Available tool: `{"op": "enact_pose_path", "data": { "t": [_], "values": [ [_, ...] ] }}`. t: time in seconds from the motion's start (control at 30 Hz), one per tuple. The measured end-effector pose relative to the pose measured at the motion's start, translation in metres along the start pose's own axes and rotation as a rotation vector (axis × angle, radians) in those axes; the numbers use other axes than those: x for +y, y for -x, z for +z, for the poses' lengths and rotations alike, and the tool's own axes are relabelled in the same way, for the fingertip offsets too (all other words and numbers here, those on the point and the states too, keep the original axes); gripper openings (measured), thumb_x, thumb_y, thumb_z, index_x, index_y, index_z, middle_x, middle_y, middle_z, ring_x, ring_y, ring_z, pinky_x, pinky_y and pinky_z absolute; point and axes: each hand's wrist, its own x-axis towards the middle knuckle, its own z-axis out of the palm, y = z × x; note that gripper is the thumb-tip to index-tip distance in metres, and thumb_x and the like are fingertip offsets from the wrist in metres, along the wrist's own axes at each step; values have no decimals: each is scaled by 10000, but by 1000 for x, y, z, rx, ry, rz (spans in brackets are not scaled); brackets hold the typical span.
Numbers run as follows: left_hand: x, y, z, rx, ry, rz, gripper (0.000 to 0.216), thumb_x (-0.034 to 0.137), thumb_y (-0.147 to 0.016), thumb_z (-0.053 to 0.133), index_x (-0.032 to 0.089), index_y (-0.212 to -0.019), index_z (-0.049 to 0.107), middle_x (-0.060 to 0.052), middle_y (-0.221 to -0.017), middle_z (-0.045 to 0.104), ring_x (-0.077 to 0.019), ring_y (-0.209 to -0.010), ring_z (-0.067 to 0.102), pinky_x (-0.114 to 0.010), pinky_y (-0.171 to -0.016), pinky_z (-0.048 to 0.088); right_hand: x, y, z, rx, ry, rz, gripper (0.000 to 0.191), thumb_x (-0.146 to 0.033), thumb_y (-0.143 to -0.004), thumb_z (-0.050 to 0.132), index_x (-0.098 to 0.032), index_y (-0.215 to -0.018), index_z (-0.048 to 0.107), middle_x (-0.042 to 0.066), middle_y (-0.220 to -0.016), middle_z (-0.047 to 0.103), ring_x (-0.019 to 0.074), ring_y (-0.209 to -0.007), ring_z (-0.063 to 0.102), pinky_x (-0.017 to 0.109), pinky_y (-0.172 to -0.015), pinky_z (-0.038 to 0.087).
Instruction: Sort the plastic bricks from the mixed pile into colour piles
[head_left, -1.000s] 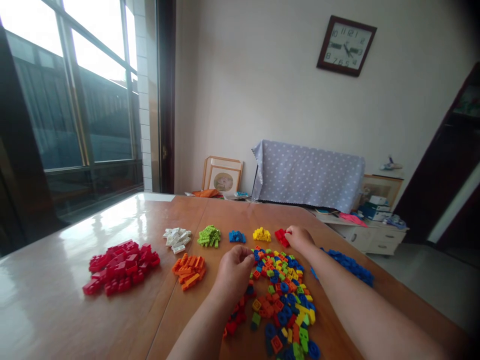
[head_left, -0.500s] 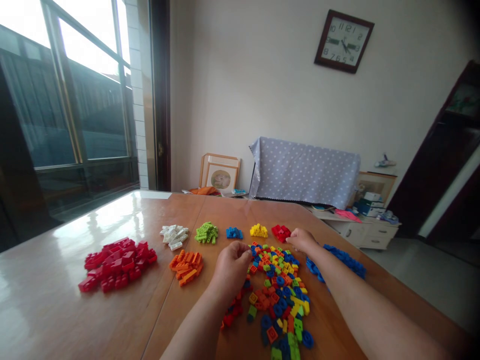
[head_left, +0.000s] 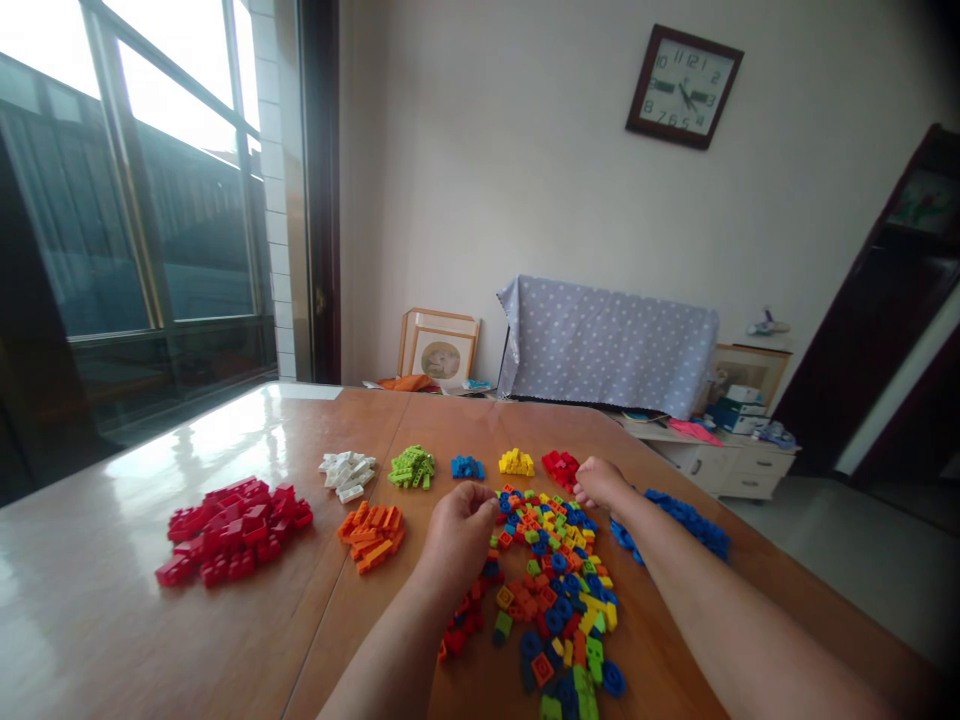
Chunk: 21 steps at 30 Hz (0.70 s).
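Observation:
My left hand (head_left: 463, 522) hovers at the left edge of a mixed pile of toy building bricks (head_left: 551, 545), its thumb and fingers pinched together. Whatever lies between those fingertips is too small or hidden to make out. At the far right of that pile, my right hand (head_left: 601, 486) is closed, with the fingers curled beside a small heap of red bricks (head_left: 559, 466). Its fingertips are turned away, so any brick in them is hidden. Behind the pile sit a yellow brick heap (head_left: 516, 462) and a small blue brick heap (head_left: 467, 467). My right forearm partly covers a larger blue heap (head_left: 688, 522).
On the left of the wooden table (head_left: 247, 640) lie a large red brick heap (head_left: 236, 530), orange bricks (head_left: 371, 535), white bricks (head_left: 348, 473) and lime-green bricks (head_left: 412, 467). Beyond the table, a polka-dot cloth (head_left: 607, 340) covers something above a white cabinet (head_left: 739, 465).
My right hand has curled its fingers in more and dipped slightly beside the small red heap. The left hand keeps its pinch, almost unmoved. The brick heaps look the same.

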Motion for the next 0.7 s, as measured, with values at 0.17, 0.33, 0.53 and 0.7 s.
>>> {"op": "enact_pose_path", "data": {
  "t": [0.17, 0.33, 0.53, 0.7],
  "values": [
    [1, 1, -1, 14, -4, 5, 213, 361, -761, 640, 150, -790, 639, 8, -650, 563, -110, -580, 454, -209, -544, 347, 1, 0, -5, 58, 15, -24, 115, -278, -805, 611, -199, -886, 633, 77, -669, 729, 194, -600, 690, 228, -494, 425],
    [2, 3, -2, 17, 5, -6, 219, 363, -776, 631, 149, -820, 636, 0, -669, 580, -112, -590, 468, -205, -546, 361, -2, 8, -6, 64, 26, -96, 118, -273, -790, 589, -198, -869, 635, 58, -726, 740, 168, -596, 677, 212, -482, 379],
    [9, 7, -5, 57, 19, -44, 234, 373, -752, 651, 156, -838, 647, 8, -657, 578, -105, -545, 458, -205, -517, 351, -15, 40, -2, -58, 13, -210, 180, -304, -843, 493, -190, -877, 628, 29, -785, 742, 121, -567, 650, 189, -496, 400],
    [12, 6, -7, 116, 69, -57, 242, 385, -748, 635, 162, -840, 658, 15, -643, 570, -113, -558, 472, -213, -534, 375, -21, 69, 0, -170, 62, -323, 216, -270, -826, 507, -193, -928, 680, 12, -754, 733, 136, -603, 640, 203, -513, 387]
  ]
}}
